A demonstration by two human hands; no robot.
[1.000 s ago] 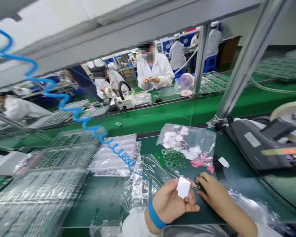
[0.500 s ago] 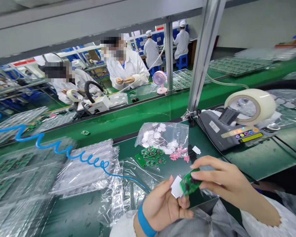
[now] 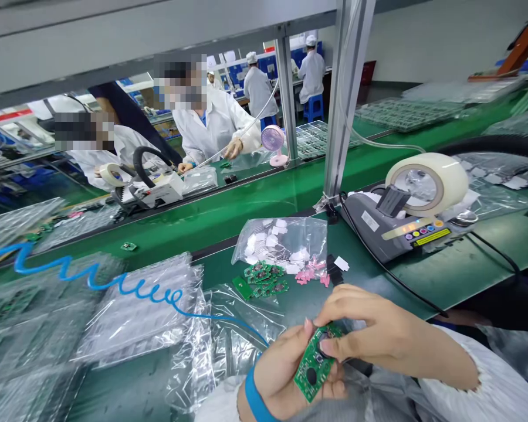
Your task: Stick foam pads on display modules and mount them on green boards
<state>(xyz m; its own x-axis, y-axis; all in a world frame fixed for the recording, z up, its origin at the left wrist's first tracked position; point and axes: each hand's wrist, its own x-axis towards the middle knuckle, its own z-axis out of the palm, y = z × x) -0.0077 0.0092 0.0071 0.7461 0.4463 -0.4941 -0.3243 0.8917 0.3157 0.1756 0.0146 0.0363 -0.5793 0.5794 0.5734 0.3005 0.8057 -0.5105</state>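
Near edge of the bench, both hands up close under my camera. Left hand (image 3: pixel 286 366) cups a small green circuit board (image 3: pixel 315 363) from below, fingers curled around its left and lower edge; a blue wristband (image 3: pixel 254 398) sits on that wrist. Right hand (image 3: pixel 369 331) comes in from the right, thumb and forefinger pinched down on the board's upper end, the other fingers loosely bent above it. So the board is held between both hands, tilted, its face turned up toward me, above the near edge of the green mat (image 3: pixel 444 275).

Farther out on the mat: a loose pile of green boards (image 3: pixel 266 278), just right of it some pink bits (image 3: pixel 310 274), and behind both a clear bag of white pads (image 3: pixel 281 243). One white pad (image 3: pixel 342 263) lies alone near the pink bits.

Right and far: a tape dispenser (image 3: pixel 396 228) with a big roll of clear tape (image 3: pixel 426 183).

Left: stacked clear plastic trays (image 3: pixel 136 310), with a blue coiled hose (image 3: pixel 92 278) running over them.

Across the green conveyor (image 3: pixel 246 205), people in white coats (image 3: pixel 211 126) at work; a small pink fan (image 3: pixel 273 143) stands by them.
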